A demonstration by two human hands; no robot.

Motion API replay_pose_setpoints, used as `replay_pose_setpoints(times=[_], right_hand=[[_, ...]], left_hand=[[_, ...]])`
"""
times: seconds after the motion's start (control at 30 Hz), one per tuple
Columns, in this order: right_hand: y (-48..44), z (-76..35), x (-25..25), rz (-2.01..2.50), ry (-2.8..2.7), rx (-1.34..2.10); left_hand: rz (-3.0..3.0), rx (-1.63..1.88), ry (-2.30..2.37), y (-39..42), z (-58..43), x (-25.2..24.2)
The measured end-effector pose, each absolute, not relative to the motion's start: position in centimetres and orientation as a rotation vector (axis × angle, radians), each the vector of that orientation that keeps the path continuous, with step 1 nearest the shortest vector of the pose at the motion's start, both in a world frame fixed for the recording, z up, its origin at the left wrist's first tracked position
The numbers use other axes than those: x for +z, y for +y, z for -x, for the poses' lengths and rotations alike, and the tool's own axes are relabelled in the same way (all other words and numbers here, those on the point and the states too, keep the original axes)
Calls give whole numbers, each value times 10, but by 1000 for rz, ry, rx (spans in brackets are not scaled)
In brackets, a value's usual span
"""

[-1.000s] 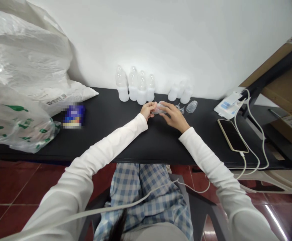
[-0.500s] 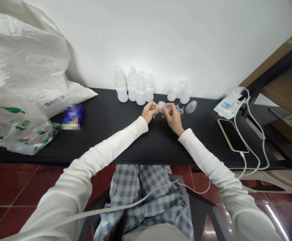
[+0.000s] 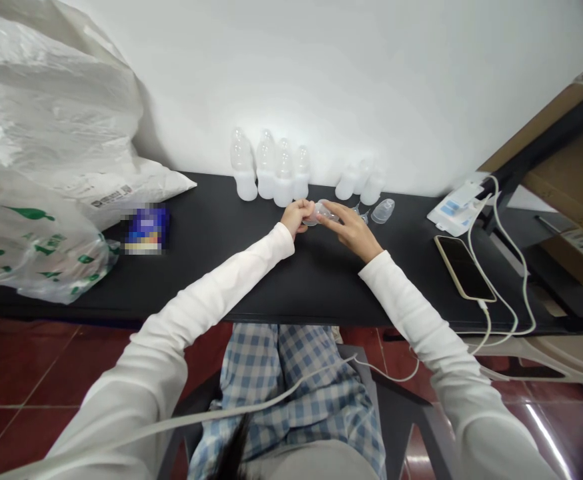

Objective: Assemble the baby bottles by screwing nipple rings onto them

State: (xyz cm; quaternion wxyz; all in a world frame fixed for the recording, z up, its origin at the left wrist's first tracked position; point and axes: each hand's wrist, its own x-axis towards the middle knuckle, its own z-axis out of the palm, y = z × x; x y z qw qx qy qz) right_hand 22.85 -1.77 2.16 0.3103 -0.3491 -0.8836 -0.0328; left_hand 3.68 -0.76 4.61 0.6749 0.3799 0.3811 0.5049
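Note:
My left hand [image 3: 297, 217] is closed, its fingertips pinching a small clear plastic piece [image 3: 313, 217], round and dome-like. From the other side my right hand [image 3: 351, 228] reaches over the same piece, with stretched fingers around it; the fingers partly cover it, so its exact shape cannot be made out. Just beyond the right hand lie small clear nipple-like parts [image 3: 364, 217], partly hidden. A clear dome cap [image 3: 383, 211] rests to their right. Behind my hands stand several white feeding bottles with clear domed caps [image 3: 284, 180], and several bottles without such caps [image 3: 371, 189].
Large plastic bags [image 3: 46, 167] fill the left side of the black table [image 3: 211, 267]. A blurred blue packet [image 3: 147, 229] lies beside them. On the right are a phone [image 3: 464, 268] on a charging cable, a white-and-blue box [image 3: 454, 208], and cardboard boxes [image 3: 571, 173] on a dark rack.
My right hand has turned flatter, with its fingers stretched further left over the clear piece. The piece has shifted slightly left, closer to my left hand. The view has tilted a little.

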Motion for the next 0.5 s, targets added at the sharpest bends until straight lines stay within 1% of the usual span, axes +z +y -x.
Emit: replay_pose_setpoints(times=[0.1,0.17,0.3,0.4,0.5], right_hand=[[-23,-217,22,945,-2243,-126],[-25,-209,20,946,-2141,-93],[-23,-202,11,1101,-1864,87],[-20,-204,6,1228,-1804,255],[-18,-206,4,1228,-1819,265]], left_hand=[[-914,1218,850,-8,-37,44],[-947,1271,863,-10,-39,40],[-1051,1327,830,-13,-44,32],[-1085,1317,820,-14,-44,30],[-1063,1299,857,-13,-43,32]])
